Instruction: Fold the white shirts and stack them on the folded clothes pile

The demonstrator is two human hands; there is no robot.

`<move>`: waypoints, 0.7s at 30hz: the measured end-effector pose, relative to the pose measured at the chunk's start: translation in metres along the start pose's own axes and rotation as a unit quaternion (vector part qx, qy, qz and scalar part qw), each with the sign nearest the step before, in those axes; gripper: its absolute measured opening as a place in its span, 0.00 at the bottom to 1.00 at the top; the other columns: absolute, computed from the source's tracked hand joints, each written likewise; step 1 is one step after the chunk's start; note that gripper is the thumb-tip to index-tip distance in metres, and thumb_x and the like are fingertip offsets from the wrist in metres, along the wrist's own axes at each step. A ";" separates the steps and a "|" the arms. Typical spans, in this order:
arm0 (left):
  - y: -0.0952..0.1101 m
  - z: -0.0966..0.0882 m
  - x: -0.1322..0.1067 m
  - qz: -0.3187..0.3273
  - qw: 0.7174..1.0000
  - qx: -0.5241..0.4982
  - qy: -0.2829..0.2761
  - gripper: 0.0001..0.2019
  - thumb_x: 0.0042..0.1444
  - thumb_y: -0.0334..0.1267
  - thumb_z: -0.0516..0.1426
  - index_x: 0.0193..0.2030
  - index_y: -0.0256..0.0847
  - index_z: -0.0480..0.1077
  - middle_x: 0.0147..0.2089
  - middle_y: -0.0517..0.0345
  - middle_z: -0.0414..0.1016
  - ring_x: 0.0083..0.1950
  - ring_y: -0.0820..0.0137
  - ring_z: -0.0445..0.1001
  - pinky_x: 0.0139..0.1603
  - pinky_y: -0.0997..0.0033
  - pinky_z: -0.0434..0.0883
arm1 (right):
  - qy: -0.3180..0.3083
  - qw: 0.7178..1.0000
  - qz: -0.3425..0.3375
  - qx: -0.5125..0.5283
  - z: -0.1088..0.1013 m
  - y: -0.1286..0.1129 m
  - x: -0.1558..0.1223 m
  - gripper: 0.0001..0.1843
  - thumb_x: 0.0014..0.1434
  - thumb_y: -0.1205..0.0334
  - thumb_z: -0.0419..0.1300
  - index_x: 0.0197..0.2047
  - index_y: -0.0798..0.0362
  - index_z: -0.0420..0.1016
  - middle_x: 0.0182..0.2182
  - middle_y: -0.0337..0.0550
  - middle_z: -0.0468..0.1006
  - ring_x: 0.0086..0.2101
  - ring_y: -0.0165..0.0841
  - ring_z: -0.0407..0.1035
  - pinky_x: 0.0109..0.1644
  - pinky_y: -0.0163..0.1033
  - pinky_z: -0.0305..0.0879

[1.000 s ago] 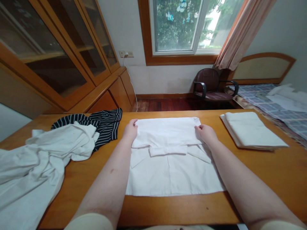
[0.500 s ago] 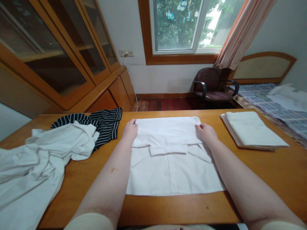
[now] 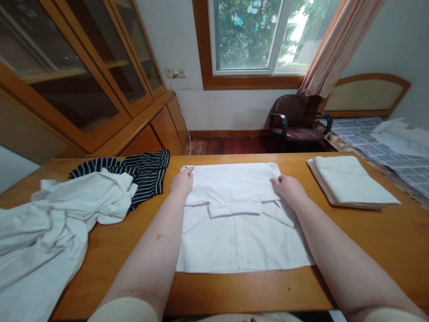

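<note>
A folded white coat point(image 3: 234, 246) lies on the wooden table in front of me. Its top part is turned down toward me as a flat panel, and a belt-like strip shows below that panel at the middle. My left hand point(image 3: 182, 182) grips the left edge of the panel near its far corner, thumb on top and fingers partly hidden under the cloth. At the opposite edge, my right hand point(image 3: 290, 188) is closed on the cloth, pinching it just below the far right corner. Both forearms reach along the sides of the coat.
To the left, a crumpled white garment point(image 3: 63, 223) partly covers a black-and-white striped garment point(image 3: 149, 172). A stack of folded white cloth point(image 3: 351, 181) sits on the table point(image 3: 241, 290) at right. Beyond the table stand a dark red armchair point(image 3: 291, 116), a bed and a glass-door cabinet point(image 3: 134, 116).
The left thumb has come down over the panel's edge, and the right hand's fingertips have shifted slightly inward. The coat keeps nearly the same shape and place.
</note>
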State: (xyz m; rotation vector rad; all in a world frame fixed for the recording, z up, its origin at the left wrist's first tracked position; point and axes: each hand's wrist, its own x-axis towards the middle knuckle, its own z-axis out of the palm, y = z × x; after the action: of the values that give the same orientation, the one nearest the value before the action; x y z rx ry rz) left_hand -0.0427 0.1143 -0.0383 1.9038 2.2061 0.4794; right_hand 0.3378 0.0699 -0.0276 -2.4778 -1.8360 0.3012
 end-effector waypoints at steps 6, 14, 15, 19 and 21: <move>-0.002 0.001 0.002 0.003 1.000 0.006 -0.018 0.19 0.60 0.38 0.49 0.57 0.48 0.69 0.52 0.49 0.74 0.51 0.58 0.72 0.49 0.63 0.68 | 0.035 0.999 -0.006 0.018 0.002 0.004 0.002 0.24 0.60 0.43 0.48 0.34 0.53 0.76 0.31 0.51 0.78 0.35 0.40 0.71 0.31 0.37 0.55; -0.003 0.005 0.002 0.008 1.000 0.018 -0.007 0.19 0.60 0.38 0.49 0.56 0.48 0.69 0.53 0.47 0.72 0.51 0.58 0.71 0.50 0.62 0.68 | -0.003 1.000 -0.010 -0.009 0.009 0.004 0.008 0.24 0.60 0.44 0.48 0.37 0.53 0.76 0.33 0.52 0.78 0.36 0.41 0.71 0.34 0.38 0.58; -0.003 0.005 0.002 0.008 1.000 0.021 -0.006 0.19 0.60 0.38 0.49 0.56 0.48 0.70 0.52 0.47 0.72 0.51 0.58 0.71 0.50 0.62 0.68 | -0.004 1.000 -0.009 -0.009 0.009 0.004 0.008 0.24 0.60 0.44 0.48 0.37 0.54 0.76 0.34 0.52 0.78 0.36 0.41 0.71 0.34 0.38 0.58; -0.004 0.006 0.002 0.007 1.000 0.028 -0.003 0.19 0.60 0.39 0.49 0.56 0.48 0.70 0.52 0.48 0.71 0.51 0.58 0.71 0.50 0.62 0.68 | 0.014 1.000 -0.010 -0.002 0.009 0.004 0.008 0.24 0.60 0.44 0.48 0.36 0.53 0.76 0.33 0.52 0.78 0.36 0.40 0.71 0.34 0.37 0.57; -0.005 0.007 0.003 0.007 1.000 0.029 -0.004 0.19 0.60 0.39 0.49 0.56 0.48 0.70 0.53 0.48 0.71 0.51 0.59 0.71 0.51 0.63 0.67 | 0.022 1.000 -0.010 -0.001 0.009 0.004 0.008 0.24 0.60 0.44 0.48 0.36 0.53 0.76 0.33 0.51 0.78 0.36 0.41 0.71 0.33 0.38 0.57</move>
State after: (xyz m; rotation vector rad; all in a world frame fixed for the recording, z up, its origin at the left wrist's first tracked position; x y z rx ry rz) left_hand -0.0451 0.1172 -0.0465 1.9474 2.2282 0.4135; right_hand 0.3426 0.0751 -0.0382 -2.4455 -1.8431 0.2410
